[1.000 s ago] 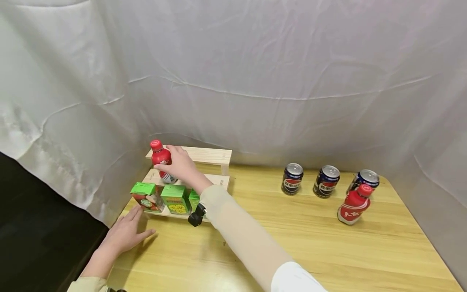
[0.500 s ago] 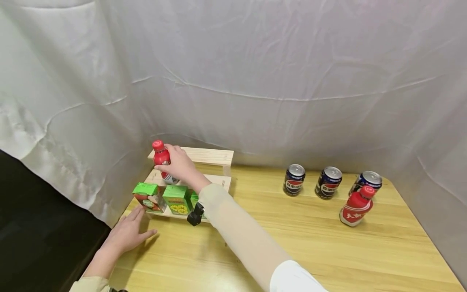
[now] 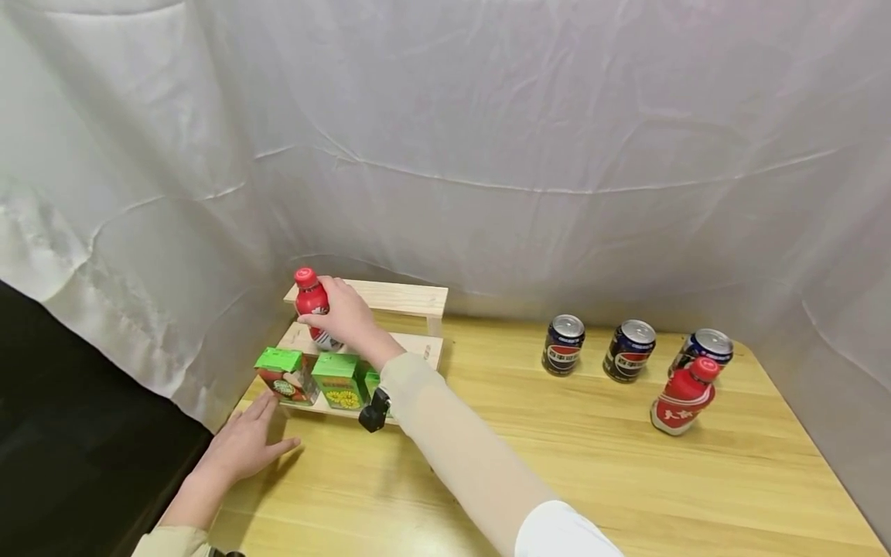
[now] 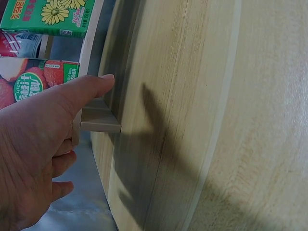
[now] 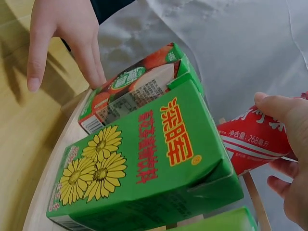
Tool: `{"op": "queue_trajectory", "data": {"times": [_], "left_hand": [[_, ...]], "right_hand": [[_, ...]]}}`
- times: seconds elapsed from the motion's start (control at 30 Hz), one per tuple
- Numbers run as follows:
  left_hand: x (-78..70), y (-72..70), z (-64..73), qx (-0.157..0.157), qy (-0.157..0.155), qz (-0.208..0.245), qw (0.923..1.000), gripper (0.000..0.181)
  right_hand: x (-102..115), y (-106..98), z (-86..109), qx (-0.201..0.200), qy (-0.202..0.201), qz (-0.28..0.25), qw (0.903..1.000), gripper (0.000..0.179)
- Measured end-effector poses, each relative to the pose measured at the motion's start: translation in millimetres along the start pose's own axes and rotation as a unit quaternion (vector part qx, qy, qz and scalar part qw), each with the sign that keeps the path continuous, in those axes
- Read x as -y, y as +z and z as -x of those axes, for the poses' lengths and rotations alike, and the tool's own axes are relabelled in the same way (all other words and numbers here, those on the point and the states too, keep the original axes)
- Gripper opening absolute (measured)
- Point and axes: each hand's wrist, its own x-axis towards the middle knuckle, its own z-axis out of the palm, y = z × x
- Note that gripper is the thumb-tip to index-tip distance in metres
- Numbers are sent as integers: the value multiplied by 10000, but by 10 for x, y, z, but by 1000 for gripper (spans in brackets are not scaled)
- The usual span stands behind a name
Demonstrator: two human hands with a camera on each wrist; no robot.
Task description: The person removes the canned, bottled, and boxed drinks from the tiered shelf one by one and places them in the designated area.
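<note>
My right hand (image 3: 346, 316) grips a red drink bottle (image 3: 311, 300) upright at the middle tier of a stepped wooden rack (image 3: 404, 297). In the right wrist view, thumb and fingers lie on either side of the bottle (image 5: 252, 139). My left hand (image 3: 240, 445) is at the rack's front left corner, thumb spread away and fingertips right at the rack's end, beside a lychee juice carton (image 3: 287, 384). A green carton with yellow flowers (image 3: 341, 391) stands to its right on the front tier. Another green carton (image 3: 372, 381) is partly hidden behind my right wrist.
Three dark blue cola cans (image 3: 564, 346) stand in a row at the table's back right. A second red bottle (image 3: 682, 398) stands in front of the rightmost can. Grey cloth (image 3: 487, 155) hangs behind and beside the wooden table (image 3: 592, 449).
The view has shifted slightly, so everything sits a little further right. Both hands keep their places, with the right still gripping the bottle on the rack.
</note>
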Motion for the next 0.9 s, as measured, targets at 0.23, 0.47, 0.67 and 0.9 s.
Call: {"op": "queue_trajectory", "data": {"times": [0.23, 0.47, 0.67, 0.9], "left_hand": [[-21, -35, -50, 34, 1, 4, 10000, 98], [4, -27, -17, -28, 1, -21, 10000, 98], [-4, 32, -25, -53, 43, 10, 10000, 99], [-19, 17, -10, -27, 9, -10, 10000, 100]], "right_hand": [[-4, -50, -3, -115, -33, 276, 9995, 63], [9, -40, 54, -79, -174, 490, 9986, 71], [-10, -71, 101, -83, -331, 555, 9979, 72], [-14, -170, 137, -212, -554, 402, 9974, 67]]}}
